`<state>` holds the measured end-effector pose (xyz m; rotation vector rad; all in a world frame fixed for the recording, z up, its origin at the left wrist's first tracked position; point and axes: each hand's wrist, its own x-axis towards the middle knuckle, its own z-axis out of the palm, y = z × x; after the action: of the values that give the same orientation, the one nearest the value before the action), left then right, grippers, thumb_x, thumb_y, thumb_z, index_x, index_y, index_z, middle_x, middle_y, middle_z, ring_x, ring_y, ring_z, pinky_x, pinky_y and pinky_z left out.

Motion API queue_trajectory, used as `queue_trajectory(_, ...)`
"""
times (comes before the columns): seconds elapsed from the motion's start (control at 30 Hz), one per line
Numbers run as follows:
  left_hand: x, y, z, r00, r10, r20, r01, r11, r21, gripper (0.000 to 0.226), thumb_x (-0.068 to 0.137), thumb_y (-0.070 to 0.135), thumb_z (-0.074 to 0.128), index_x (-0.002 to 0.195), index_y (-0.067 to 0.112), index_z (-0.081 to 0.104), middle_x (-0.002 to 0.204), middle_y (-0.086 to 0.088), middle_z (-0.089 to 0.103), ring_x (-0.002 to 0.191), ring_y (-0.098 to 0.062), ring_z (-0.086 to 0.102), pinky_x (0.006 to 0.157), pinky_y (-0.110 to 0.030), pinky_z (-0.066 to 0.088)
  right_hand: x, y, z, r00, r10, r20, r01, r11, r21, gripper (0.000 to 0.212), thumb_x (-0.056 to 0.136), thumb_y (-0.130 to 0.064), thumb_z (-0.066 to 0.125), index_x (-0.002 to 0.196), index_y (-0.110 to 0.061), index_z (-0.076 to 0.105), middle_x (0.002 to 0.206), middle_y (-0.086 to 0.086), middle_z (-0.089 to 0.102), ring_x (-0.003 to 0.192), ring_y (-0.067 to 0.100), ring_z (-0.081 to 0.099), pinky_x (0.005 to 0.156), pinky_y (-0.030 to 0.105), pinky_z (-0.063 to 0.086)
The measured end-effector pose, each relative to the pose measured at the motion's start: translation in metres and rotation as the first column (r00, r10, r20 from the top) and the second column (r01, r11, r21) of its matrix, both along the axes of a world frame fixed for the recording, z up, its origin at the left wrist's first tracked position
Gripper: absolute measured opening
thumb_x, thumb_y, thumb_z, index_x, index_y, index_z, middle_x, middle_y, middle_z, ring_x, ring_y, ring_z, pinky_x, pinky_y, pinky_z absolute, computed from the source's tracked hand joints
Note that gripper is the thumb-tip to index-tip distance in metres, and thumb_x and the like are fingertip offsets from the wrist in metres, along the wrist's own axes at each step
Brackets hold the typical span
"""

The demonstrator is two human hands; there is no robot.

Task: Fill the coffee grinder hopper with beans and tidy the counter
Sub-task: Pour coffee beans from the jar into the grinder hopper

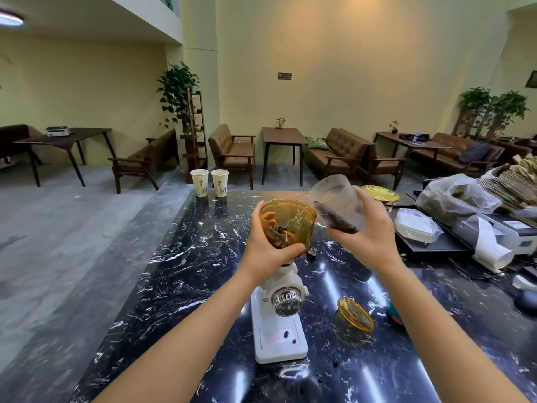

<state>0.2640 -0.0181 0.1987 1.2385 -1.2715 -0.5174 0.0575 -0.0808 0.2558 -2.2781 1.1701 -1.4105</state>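
Amber hopper (290, 219) in left hand (270, 248), one frosted cup (338, 200) in right hand (369, 228)

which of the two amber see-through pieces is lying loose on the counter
The amber lid, lying on the counter right of the white grinder, untouched. The other amber piece, the hopper, sits on top of the grinder, gripped by the left hand.

2 bare forearms, no sleeves visible, left hand (271, 245) and right hand (370, 228) ungloved, no rings or watch

warm dim light | glare streaks on counter (203, 257) | edges bowed | slight soft blur
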Motion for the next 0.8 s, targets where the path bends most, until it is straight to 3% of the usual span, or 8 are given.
queue_trajectory(0.1,-0.003,-0.004,-0.003,0.999,-0.014,0.033,0.014,1.0,0.012,0.111,0.061,0.03,0.089,0.143,0.038,0.015,0.126,0.017,0.042,0.113,0.01,0.045,0.08,0.002,0.037,-0.029,0.005,-0.048,0.966,-0.057,0.254,-0.01,0.967,0.255,0.078,0.053,-0.036,0.085,0.121,-0.035,0.046,0.108,-0.011,0.059,0.099,0.014,0.055,0.08,0.027,0.045)
queue_trajectory(0.17,0.005,-0.002,-0.001,0.998,0.036,0.042,-0.035,0.999,-0.03,0.11,0.063,0.026,0.089,0.144,0.037,0.014,0.13,0.009,0.041,0.116,-0.001,0.044,0.084,-0.002,0.032,-0.046,0.015,-0.083,0.937,-0.165,0.308,0.054,0.939,0.34,0.074,0.056,-0.037,0.085,0.119,-0.033,0.046,0.098,-0.016,0.058,0.093,0.013,0.057,0.073,0.024,0.044)
queue_trajectory(0.23,0.005,-0.005,0.0,0.997,0.044,0.064,-0.042,0.999,-0.032,0.11,0.065,0.024,0.088,0.144,0.036,0.014,0.131,0.007,0.039,0.116,-0.002,0.042,0.085,-0.003,0.031,-0.075,0.025,-0.125,0.885,-0.357,0.3,0.203,0.874,0.442,0.073,0.057,-0.038,0.086,0.117,-0.031,0.045,0.092,-0.011,0.058,0.088,0.017,0.059,0.072,0.027,0.042)
queue_trajectory(0.37,0.003,-0.008,-0.004,0.995,0.059,0.079,-0.055,0.997,-0.05,0.108,0.066,0.02,0.088,0.146,0.028,0.017,0.131,0.008,0.04,0.112,0.02,0.04,0.087,0.002,0.033,-0.134,0.048,-0.194,0.779,-0.591,0.21,0.399,0.725,0.561,0.078,0.056,-0.033,0.087,0.118,-0.032,0.039,0.1,0.0,0.064,0.095,0.026,0.061,0.079,0.032,0.043)
queue_trajectory(0.5,0.001,-0.009,-0.004,0.995,0.069,0.069,-0.064,0.996,-0.064,0.109,0.063,0.026,0.087,0.146,0.03,0.017,0.133,0.008,0.04,0.118,0.006,0.043,0.094,-0.012,0.035,-0.161,0.056,-0.222,0.741,-0.66,0.122,0.442,0.617,0.651,0.082,0.061,-0.029,0.085,0.125,-0.03,0.035,0.123,0.012,0.06,0.112,0.033,0.055,0.09,0.043,0.044)
queue_trajectory(0.63,0.001,-0.007,-0.004,0.994,0.067,0.081,-0.061,0.996,-0.066,0.109,0.06,0.033,0.083,0.146,0.031,0.016,0.129,0.015,0.041,0.119,0.013,0.041,0.093,-0.01,0.035,-0.165,0.068,-0.227,0.688,-0.721,0.082,0.503,0.555,0.663,0.091,0.061,-0.035,0.085,0.134,-0.02,0.034,0.133,0.016,0.052,0.121,0.036,0.049,0.1,0.051,0.039)
queue_trajectory(0.73,0.001,-0.008,-0.004,0.994,0.067,0.081,-0.063,0.997,-0.054,0.109,0.06,0.034,0.083,0.146,0.033,0.015,0.128,0.022,0.04,0.117,0.018,0.039,0.093,-0.01,0.035,-0.134,0.1,-0.244,0.57,-0.801,0.182,0.591,0.554,0.586,0.046,0.071,-0.047,0.062,0.107,-0.02,0.051,0.094,0.017,0.064,0.095,0.038,0.061,0.088,0.048,0.044)
queue_trajectory(0.8,0.001,-0.007,-0.004,0.994,0.074,0.085,-0.071,0.997,-0.042,0.11,0.06,0.034,0.084,0.146,0.033,0.014,0.129,0.019,0.04,0.117,0.019,0.039,0.093,-0.008,0.034,-0.103,0.101,-0.246,0.695,-0.712,0.103,0.464,0.553,0.692,0.022,0.083,-0.034,0.061,0.097,-0.018,0.058,0.074,0.009,0.063,0.083,0.035,0.066,0.083,0.044,0.046)
